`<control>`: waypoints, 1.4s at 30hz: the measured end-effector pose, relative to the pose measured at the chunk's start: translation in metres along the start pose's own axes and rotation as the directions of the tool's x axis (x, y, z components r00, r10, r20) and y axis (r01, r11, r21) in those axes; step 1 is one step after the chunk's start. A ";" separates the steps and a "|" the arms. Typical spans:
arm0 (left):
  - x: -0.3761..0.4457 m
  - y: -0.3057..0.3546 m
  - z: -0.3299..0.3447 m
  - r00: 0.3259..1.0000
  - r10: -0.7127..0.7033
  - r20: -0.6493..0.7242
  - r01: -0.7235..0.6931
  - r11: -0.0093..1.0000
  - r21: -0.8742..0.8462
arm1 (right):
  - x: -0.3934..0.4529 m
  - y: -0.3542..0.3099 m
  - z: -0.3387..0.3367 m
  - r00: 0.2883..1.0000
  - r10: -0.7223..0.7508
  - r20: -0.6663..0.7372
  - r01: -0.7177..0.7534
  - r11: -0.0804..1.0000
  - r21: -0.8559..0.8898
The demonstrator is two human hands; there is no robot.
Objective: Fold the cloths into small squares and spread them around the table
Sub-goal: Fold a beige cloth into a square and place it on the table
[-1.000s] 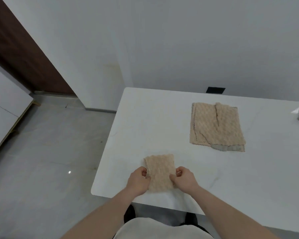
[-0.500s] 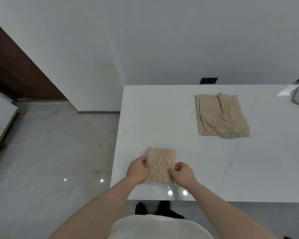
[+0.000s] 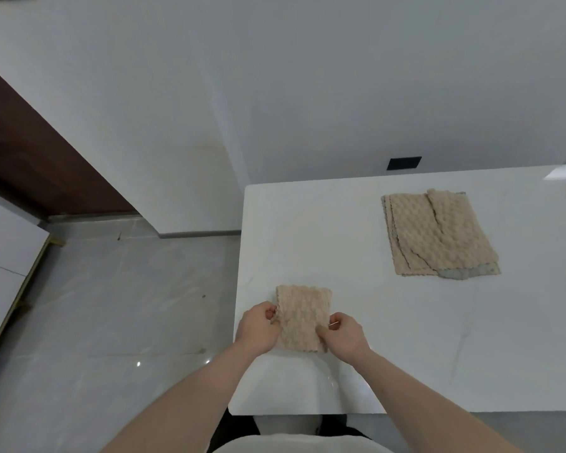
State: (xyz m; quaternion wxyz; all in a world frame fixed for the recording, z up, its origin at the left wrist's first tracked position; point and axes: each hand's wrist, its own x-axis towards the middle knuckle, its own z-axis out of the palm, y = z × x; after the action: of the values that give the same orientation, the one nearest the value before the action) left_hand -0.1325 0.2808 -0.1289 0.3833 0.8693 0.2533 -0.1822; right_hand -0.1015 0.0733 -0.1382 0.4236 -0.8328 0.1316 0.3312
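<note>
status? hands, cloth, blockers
Left hand and right hand both pinch small folded cloth. Larger pile waits, apart. Nothing blocking.

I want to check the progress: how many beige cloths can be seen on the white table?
2. One small folded beige textured cloth lies near the table's left corner, held by the left hand and right hand. One larger beige textured cloth lies farther right. More may be hidden.
</note>
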 end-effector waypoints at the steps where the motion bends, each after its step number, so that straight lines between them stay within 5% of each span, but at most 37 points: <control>1: 0.009 -0.001 -0.006 1.000 0.017 0.003 -0.017 1.000 0.011 | 0.004 -0.006 0.004 1.000 0.007 -0.014 -0.007 1.000 0.008; 18: 0.143 0.041 -0.091 0.948 0.264 0.179 -0.301 0.926 0.228 | 0.047 -0.093 0.049 0.914 0.234 -0.332 -0.114 0.932 0.345; 42: 0.335 0.132 -0.068 0.928 0.323 0.188 -0.370 0.856 0.359 | 0.224 -0.153 -0.008 0.864 0.353 -0.360 -0.164 0.872 0.461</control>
State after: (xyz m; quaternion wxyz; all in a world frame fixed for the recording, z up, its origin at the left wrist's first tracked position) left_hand 0.2218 0.3565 -0.1806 0.2444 0.9465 0.0276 -0.2088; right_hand 0.1456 0.1736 -0.1893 0.5010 -0.7499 0.4025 0.1571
